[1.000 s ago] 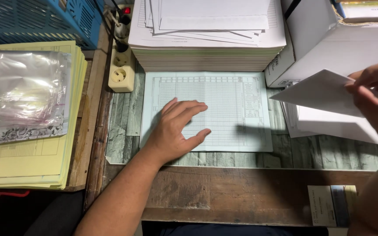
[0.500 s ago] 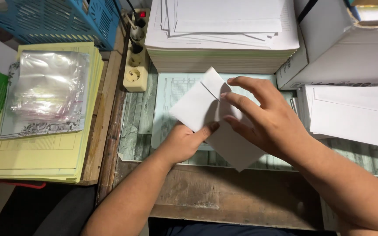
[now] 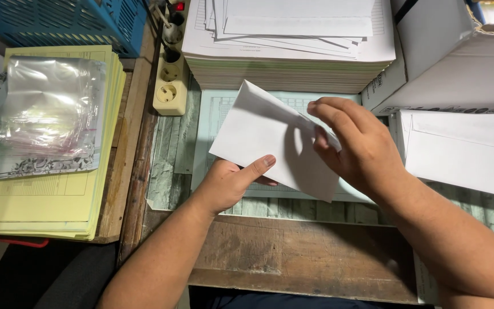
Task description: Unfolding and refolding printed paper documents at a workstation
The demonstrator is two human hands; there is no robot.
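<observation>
A white envelope (image 3: 264,134) is held tilted above a pale green printed form (image 3: 212,123) that lies flat on the wooden desk. My left hand (image 3: 230,183) grips the envelope's lower edge, thumb on top and fingers underneath. My right hand (image 3: 355,149) holds its right part, with the fingers curled over the upper edge. The envelope and both hands hide most of the form.
A thick stack of printed forms (image 3: 293,57) stands behind. More white envelopes (image 3: 464,149) lie at the right beside a white box (image 3: 447,51). At left are yellow sheets (image 3: 47,194) with a clear plastic bag (image 3: 47,114), a blue basket (image 3: 70,20) and a power strip (image 3: 170,80).
My right hand brought an envelope from the right-hand pile over to the form. My left hand lifted off the form and took hold of the envelope's lower edge.
</observation>
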